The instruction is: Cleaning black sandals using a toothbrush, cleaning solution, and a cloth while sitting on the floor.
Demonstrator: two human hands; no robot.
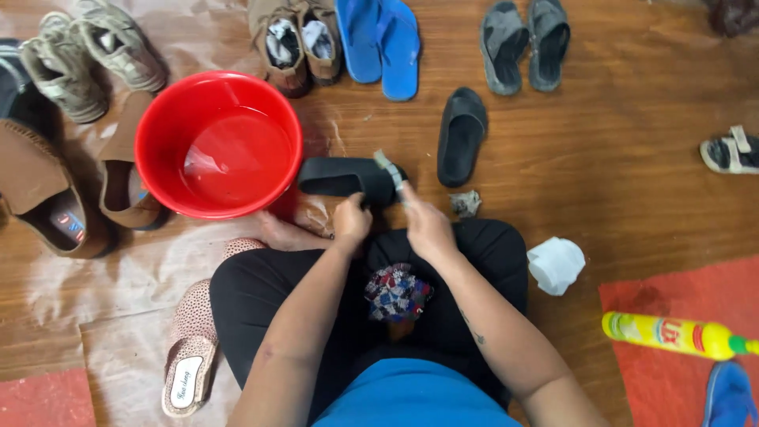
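A black slide sandal (341, 177) lies on its side in front of my knees, next to the red bucket (170, 111). My left hand (351, 219) grips its near edge. A small grey brush (390, 169) rests against the sandal's heel end, with my right hand (424, 224) closed around its handle. A second black slide (462, 134) lies flat on the floor just to the right. A patchwork cloth (397, 292) sits in my lap.
The red bucket holds water. Around it lie brown shoes (118, 178), beige sneakers (87, 55), blue flip-flops (379, 39), grey slides (523, 41), a pink sandal (188, 348). A white cloth (555, 264), a crumpled rag (466, 203) and a yellow bottle (672, 334) lie to the right.
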